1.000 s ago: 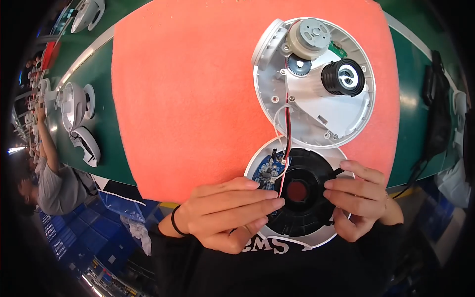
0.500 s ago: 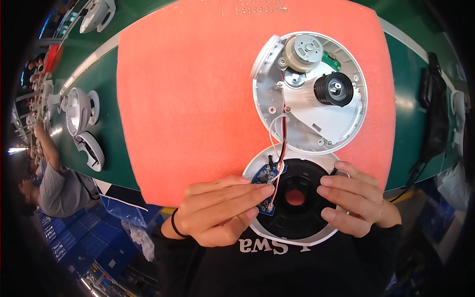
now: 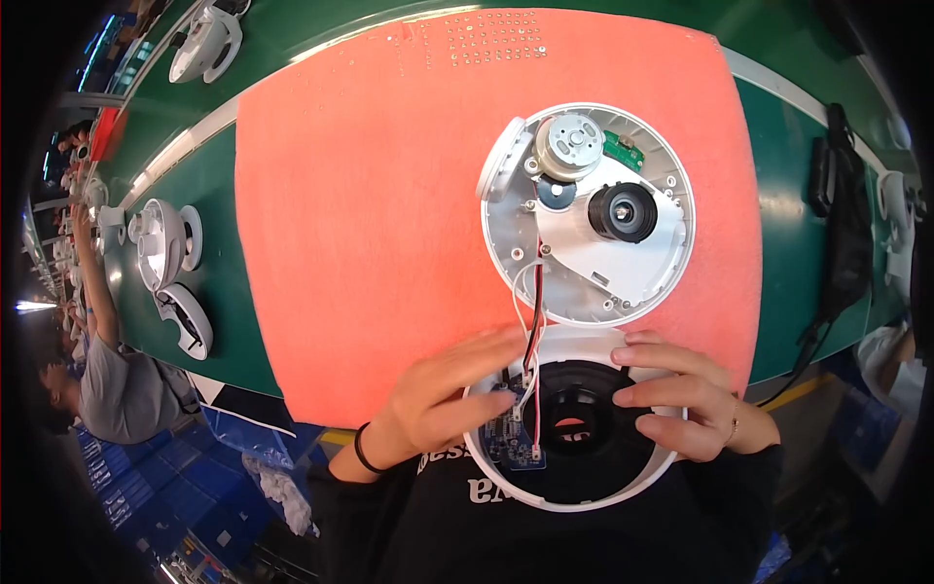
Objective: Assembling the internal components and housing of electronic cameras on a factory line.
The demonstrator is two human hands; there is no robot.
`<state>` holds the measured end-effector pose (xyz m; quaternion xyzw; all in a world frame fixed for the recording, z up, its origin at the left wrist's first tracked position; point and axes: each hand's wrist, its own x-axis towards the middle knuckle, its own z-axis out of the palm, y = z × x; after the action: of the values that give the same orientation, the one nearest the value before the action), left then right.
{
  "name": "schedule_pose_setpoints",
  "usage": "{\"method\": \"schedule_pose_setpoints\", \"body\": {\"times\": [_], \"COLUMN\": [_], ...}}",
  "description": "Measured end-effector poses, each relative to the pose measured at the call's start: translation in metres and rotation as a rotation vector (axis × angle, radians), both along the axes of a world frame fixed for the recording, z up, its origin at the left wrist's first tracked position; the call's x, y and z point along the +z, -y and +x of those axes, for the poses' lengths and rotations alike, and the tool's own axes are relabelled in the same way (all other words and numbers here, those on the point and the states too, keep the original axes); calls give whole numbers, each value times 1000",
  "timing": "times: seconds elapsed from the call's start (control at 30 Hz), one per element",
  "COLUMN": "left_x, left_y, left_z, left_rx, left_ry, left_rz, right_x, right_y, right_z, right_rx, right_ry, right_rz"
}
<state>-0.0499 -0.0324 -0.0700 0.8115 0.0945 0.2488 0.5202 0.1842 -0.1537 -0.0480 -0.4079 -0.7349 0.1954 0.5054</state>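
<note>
Black hair tie (image 3: 358, 450), thin ring (image 3: 735, 424), black printed shirt (image 3: 486, 535).

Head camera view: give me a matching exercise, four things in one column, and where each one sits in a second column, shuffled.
Things:
1. silver motor
2. blue circuit board
3. black strap
4. orange mat

Places:
A. on the green table, right of the mat
B. under both round shells
C. top of the far shell
D. in the near shell, by the left hand

Pairs: 1-C, 2-D, 3-A, 4-B
</note>
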Motion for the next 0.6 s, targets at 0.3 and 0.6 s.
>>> {"method": "schedule_pose_setpoints", "body": {"times": [0.3, 0.6], "left_x": [1, -1], "left_y": [-6, -4], "left_z": [6, 6], "left_rx": [89, 94], "left_ry": [52, 37], "left_rz": [228, 150], "right_x": [-4, -11], "right_y": [-5, 8], "right_z": [-1, 9], "right_rx": [-8, 88], "right_ry": [17, -189], "right_rz": [53, -442]}}
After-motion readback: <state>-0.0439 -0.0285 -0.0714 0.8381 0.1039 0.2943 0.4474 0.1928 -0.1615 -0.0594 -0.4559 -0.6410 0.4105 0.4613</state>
